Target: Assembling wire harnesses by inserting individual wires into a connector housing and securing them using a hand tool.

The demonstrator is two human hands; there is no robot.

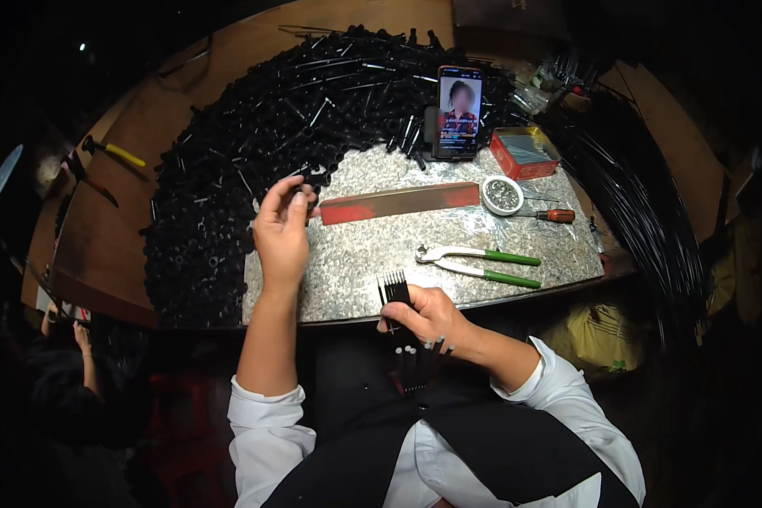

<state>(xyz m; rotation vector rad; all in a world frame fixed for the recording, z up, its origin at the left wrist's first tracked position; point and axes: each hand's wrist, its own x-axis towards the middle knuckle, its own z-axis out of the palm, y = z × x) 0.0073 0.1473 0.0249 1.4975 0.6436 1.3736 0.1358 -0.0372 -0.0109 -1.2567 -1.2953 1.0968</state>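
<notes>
My right hand (423, 311) is closed round a bundle of thin black rods (394, 292) at the front edge of the stone slab. Their narrow ends stick up side by side past the thumb. Just below that hand, dark rods with pale round tips (410, 350) show against my clothes; whether they belong to the same bundle I cannot tell. My left hand (283, 224) is raised at the near right side of a big heap of black tubular parts (254, 135). Its fingers are bent in on a small dark piece (300, 191), partly hidden by the thumb.
On the slab (347, 271) lie a red-and-brown bar (398, 204), green-handled pincers (483, 262), a screwdriver (554, 216) and a white bowl of small metal pieces (501, 196). Behind stand a phone (459, 114) and a red tin (525, 154). Long black rods (643, 186) hang over the right edge.
</notes>
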